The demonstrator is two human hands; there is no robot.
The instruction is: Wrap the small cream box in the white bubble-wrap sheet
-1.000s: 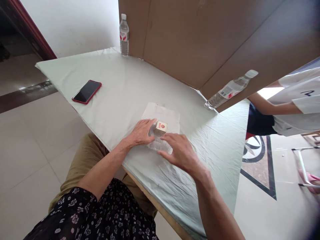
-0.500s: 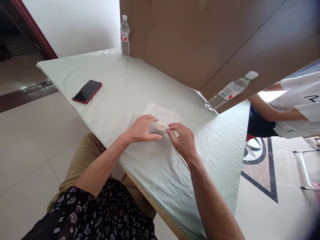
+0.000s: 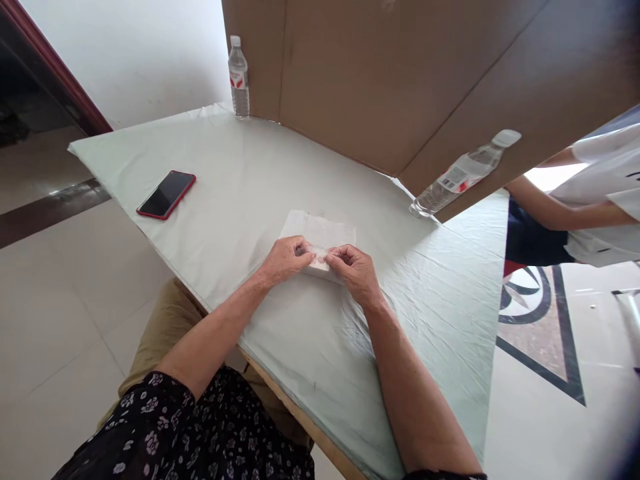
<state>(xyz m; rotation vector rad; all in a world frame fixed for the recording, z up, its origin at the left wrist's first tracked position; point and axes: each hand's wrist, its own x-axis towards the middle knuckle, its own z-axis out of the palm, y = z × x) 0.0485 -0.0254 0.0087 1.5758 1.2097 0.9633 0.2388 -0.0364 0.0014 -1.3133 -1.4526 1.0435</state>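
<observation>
A small white packet with red marks (image 3: 320, 261) lies low on the cloth in front of me. My left hand (image 3: 291, 258) pinches its left side between thumb and fingers. From the right, my right hand (image 3: 352, 268) has its thumb and forefinger closed on the packet's other end. Just behind the packet, a white paper sheet (image 3: 324, 231) lies spread on the table, its near edge at the packet and my fingers. What the packet is cannot be made out, since my fingers cover its ends.
A pale green cloth covers the table (image 3: 240, 173). A phone with a red case (image 3: 167, 195) lies at left. Brown cardboard panels (image 3: 350, 80) stand at the back, with one water bottle (image 3: 239, 80) at left and another (image 3: 463, 175) at right. Beyond is a person in white (image 3: 595, 193).
My left hand has closed from a wide, open curve into a pinch on the packet. Both hands are now closer together, and the view has shifted slightly.
</observation>
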